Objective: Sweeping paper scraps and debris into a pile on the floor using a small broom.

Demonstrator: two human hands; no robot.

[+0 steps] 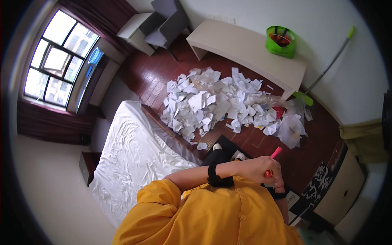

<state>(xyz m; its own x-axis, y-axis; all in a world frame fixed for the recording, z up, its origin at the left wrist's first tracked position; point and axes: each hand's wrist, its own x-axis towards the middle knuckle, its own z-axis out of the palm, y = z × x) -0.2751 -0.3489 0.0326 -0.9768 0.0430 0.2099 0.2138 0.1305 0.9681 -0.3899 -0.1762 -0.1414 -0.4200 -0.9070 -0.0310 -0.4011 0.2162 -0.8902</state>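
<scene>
My left hand (256, 170) reaches across in front of my yellow shirt and meets my right hand (279, 182) at the right of my body. The left fingers are closed. A bright pink stick-like thing (276, 153) juts out from the far side of the joined hands. A shiny red round thing (268, 174) shows between them on the near side; whether the two are one piece I cannot tell. My right fingers are curled and partly hidden against the left hand. Black bands circle both wrists.
A large heap of white paper scraps (200, 102) covers the wooden floor, with clear plastic bags (291, 130) at its right. A white-sheeted bed (130, 159) stands left. Beyond are a long bench (241, 43), a green bag (281, 47), a grey chair (168, 26) and a green-ended broom (329, 65).
</scene>
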